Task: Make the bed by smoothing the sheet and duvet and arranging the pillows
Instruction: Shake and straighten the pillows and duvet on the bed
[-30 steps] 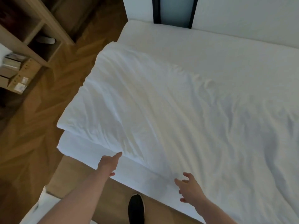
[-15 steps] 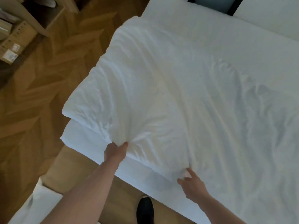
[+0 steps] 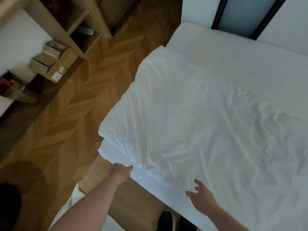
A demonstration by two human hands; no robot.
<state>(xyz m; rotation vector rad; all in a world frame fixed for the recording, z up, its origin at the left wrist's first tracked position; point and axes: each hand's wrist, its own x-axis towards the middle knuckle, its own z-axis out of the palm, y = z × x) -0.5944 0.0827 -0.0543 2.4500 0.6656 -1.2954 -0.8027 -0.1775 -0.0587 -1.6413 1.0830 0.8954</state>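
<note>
White duvet: hem tug at foot of bed

Left hand (image 3: 120, 171) pinches duvet (image 3: 191, 122) hem at 7 o'clock; right hand (image 3: 202, 198) hangs spread, holding nothing, at 5 o'clock. Half a second ago both gripped. Soft, light, creases easily; grip hem corners. Duvet covers bed (image 3: 250, 52), wrinkled toward 3 o'clock.

Wooden shelf unit (image 3: 70, 24); cardboard boxes (image 3: 53, 64); herringbone floor (image 3: 80, 104).

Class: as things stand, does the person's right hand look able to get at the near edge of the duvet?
Probably yes. The right hand hovers open just above the duvet by its near edge, with nothing between them; the left hand is at that edge, farther left.
</note>
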